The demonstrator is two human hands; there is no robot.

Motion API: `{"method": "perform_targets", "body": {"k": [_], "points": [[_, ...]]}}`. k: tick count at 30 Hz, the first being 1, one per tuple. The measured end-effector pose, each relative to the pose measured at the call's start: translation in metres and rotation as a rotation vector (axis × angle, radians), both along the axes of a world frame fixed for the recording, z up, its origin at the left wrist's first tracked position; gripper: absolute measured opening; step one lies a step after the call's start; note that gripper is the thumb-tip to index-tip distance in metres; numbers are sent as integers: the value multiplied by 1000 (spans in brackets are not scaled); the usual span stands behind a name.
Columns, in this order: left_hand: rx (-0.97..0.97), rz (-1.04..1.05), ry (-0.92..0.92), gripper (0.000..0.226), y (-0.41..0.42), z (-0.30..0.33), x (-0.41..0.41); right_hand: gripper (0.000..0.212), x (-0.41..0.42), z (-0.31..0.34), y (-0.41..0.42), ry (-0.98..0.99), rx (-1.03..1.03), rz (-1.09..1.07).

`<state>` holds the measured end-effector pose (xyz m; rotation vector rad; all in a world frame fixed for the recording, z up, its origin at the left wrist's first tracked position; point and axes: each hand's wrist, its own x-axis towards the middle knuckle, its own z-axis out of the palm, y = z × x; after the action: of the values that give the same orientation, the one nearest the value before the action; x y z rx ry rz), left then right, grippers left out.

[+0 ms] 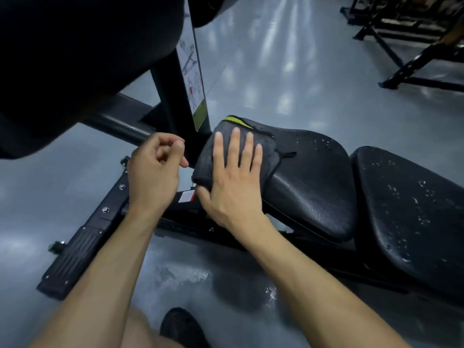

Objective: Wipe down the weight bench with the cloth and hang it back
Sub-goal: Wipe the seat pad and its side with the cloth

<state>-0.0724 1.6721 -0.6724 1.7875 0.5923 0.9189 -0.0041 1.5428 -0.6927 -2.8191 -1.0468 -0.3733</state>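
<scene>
A dark grey cloth [208, 156] with a yellow-green edge lies folded over the narrow end of the black bench seat pad [311, 177]. My right hand [236, 177] presses flat on the cloth, fingers spread, thumb tucked under its near edge. My left hand [153, 167] hovers just left of the cloth, fingers loosely curled, holding nothing. Water droplets dot the seat pad and the larger back pad [411, 212] to its right.
A black upright post with an instruction sticker [193, 79] rises behind the cloth. A large dark pad [75, 59] fills the upper left. The bench's base bar [82, 247] runs across the grey floor; a wet patch [185, 275] lies below. Black racks [411, 41] stand far right.
</scene>
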Motion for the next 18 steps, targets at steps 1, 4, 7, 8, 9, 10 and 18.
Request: {"method": "perform_targets", "body": {"k": [1, 4, 7, 8, 9, 10, 18], "points": [[-3, -10, -1, 11, -1, 0, 0, 105, -1, -3, -11, -20, 6, 29], [23, -36, 25, 10, 1, 0, 0, 103, -14, -28, -78, -50, 42, 99], [34, -47, 45, 10, 4, -1, -1, 109, -31, -47, -114, -40, 45, 80], [31, -43, 44, 10, 4, -1, 0, 109, -30, -44, -104, -30, 44, 76], [23, -41, 38, 10, 3, -2, 0, 107, -25, -36, -86, -26, 37, 75], [18, -36, 26, 10, 2, -1, 2, 104, -15, -23, -61, -17, 31, 87], [70, 53, -31, 11, -9, 3, 15, 87, 14, 9, -29, 85, 97, 227]]}}
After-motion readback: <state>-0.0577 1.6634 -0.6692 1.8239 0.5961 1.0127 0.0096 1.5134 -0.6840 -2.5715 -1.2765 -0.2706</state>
